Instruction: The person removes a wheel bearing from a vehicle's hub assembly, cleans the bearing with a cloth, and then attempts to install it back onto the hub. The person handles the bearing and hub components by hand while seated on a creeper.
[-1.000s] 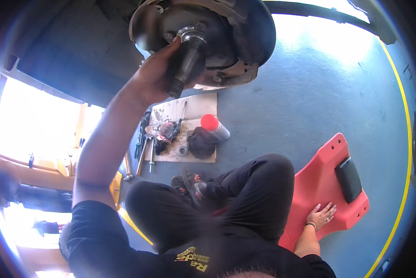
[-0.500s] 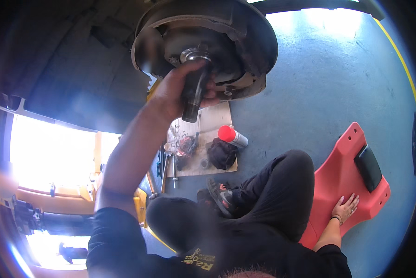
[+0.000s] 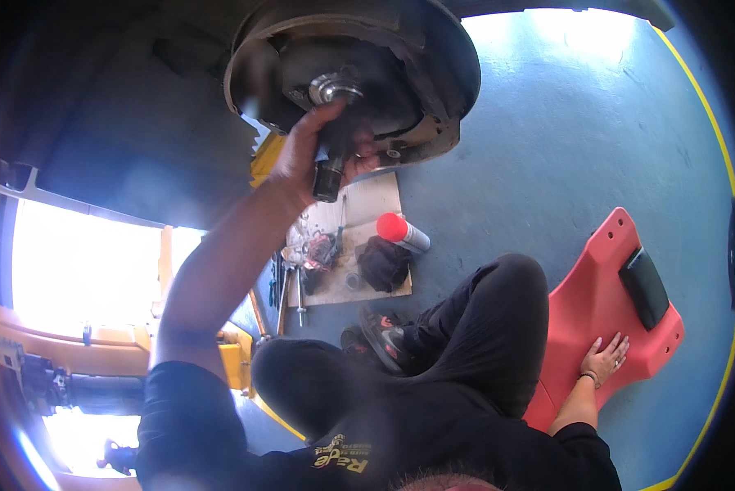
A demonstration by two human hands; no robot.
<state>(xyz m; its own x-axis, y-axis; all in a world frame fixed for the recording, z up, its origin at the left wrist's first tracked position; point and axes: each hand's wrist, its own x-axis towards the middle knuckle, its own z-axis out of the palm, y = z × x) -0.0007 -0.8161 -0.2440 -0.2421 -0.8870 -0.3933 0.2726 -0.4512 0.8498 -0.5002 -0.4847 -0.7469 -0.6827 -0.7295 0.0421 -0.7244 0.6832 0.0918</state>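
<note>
My left hand (image 3: 300,150) is raised to the underside of a wheel assembly and curls around a dark metal spindle (image 3: 328,182). The thumb lies along the near side, close to a shiny silver ring (image 3: 328,87) where the spindle meets the hub; fingertips show on its right side. Behind it is a large round brown-grey backing plate (image 3: 445,78) with a raised rim. Down at the right, my right hand (image 3: 605,360) lies flat with fingers spread on a red creeper (image 3: 576,319), beside its black headrest pad (image 3: 644,288).
On the floor below the wheel, a cardboard sheet (image 3: 384,192) bears a red-capped spray can (image 3: 404,232), a black cloth (image 3: 384,263) and tools. A hammer (image 3: 259,315) lies left of it. A yellow lift part (image 3: 235,356) stands near my left knee.
The view has shifted slightly, so the whole scene sits a little farther up and left. My left hand stays around the spindle; my right hand stays on the creeper.
</note>
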